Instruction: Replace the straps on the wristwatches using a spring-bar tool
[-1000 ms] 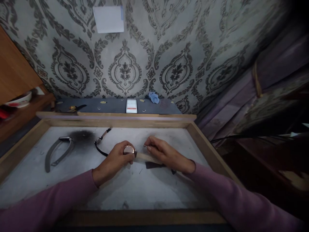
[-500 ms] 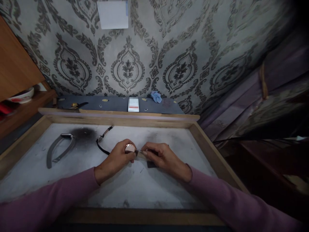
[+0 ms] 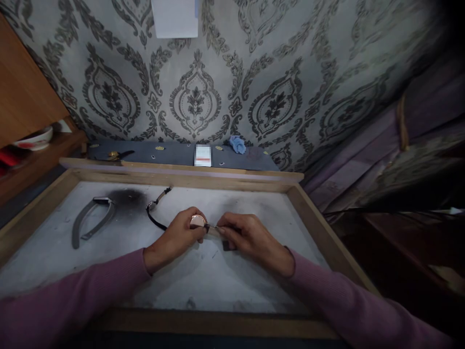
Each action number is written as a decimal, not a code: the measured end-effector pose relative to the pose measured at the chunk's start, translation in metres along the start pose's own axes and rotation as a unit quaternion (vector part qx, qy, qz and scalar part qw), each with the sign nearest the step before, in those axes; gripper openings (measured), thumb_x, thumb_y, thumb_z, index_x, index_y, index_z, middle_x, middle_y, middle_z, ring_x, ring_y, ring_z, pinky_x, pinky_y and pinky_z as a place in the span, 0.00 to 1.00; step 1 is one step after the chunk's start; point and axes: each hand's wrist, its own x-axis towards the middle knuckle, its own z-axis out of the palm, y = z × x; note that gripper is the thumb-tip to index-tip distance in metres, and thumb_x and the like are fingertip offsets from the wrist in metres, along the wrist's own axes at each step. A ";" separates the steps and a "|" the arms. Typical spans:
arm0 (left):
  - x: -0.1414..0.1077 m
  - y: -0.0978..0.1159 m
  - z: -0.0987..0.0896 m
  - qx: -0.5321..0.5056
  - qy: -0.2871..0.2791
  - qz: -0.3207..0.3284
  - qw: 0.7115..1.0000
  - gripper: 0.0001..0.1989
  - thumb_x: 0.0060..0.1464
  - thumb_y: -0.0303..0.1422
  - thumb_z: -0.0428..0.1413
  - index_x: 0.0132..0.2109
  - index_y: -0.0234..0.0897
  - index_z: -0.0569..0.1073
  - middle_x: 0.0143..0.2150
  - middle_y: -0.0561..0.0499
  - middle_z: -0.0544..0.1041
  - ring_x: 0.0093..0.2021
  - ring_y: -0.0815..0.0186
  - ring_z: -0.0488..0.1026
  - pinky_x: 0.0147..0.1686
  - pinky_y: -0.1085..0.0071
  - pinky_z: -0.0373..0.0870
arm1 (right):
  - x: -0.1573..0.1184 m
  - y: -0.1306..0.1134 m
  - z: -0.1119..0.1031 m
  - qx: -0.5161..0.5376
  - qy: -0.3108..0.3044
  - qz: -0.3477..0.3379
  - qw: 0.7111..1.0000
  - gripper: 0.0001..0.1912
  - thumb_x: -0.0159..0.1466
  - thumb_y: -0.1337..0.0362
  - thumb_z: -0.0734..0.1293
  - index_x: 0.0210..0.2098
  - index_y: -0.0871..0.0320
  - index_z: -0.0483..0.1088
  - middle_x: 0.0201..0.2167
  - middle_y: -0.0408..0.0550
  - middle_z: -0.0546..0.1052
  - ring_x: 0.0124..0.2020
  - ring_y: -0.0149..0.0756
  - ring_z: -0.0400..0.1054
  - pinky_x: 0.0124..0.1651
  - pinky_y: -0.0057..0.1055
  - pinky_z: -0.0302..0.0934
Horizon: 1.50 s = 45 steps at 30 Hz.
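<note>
Closed around a round watch with a rose-gold rim is my left hand; its thumb presses the watch's right side. My right hand pinches a thin metal tool, whose tip meets the strap end of the watch. Below these fingers a strap piece, dark at its end, shows partly; my hand hides the rest. To the left of my left hand lies a wristwatch with a slim black strap. Farther left rests a grey band with a dark rectangular top.
A wooden-rimmed tray with a whitish bottom surrounds the work. Behind it are a phone-like screen, a crumpled blue cloth and a dark tool with a yellowish part. A bowl stands on the left shelf.
The view has shifted slightly. Both hands keep their hold at the watch, and the metal tool now shows a little more clearly between them.
</note>
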 end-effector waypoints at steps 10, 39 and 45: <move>0.002 -0.002 0.001 -0.003 0.007 0.004 1.000 0.05 0.41 0.26 0.52 0.31 0.36 0.66 0.20 0.58 0.66 0.22 0.72 0.62 0.23 0.75 0.56 | -0.001 0.000 0.003 -0.073 0.001 -0.034 0.997 0.07 0.66 0.69 0.58 0.30 0.59 0.63 0.20 0.39 0.68 0.21 0.26 0.61 0.27 0.24 0.51; 0.001 -0.002 0.001 -0.014 0.001 0.004 1.000 0.05 0.41 0.27 0.51 0.30 0.36 0.66 0.20 0.58 0.67 0.23 0.71 0.63 0.24 0.74 0.57 | 0.002 0.004 0.005 -0.077 0.016 -0.027 0.997 0.07 0.65 0.70 0.59 0.30 0.59 0.63 0.20 0.39 0.67 0.21 0.27 0.59 0.27 0.24 0.50; 0.001 -0.003 0.002 -0.011 0.000 0.006 1.000 0.05 0.41 0.27 0.52 0.31 0.36 0.66 0.20 0.58 0.67 0.23 0.71 0.62 0.23 0.74 0.56 | 0.001 0.003 0.006 -0.078 0.018 -0.025 0.996 0.06 0.64 0.71 0.59 0.30 0.59 0.63 0.19 0.38 0.65 0.21 0.26 0.57 0.27 0.25 0.49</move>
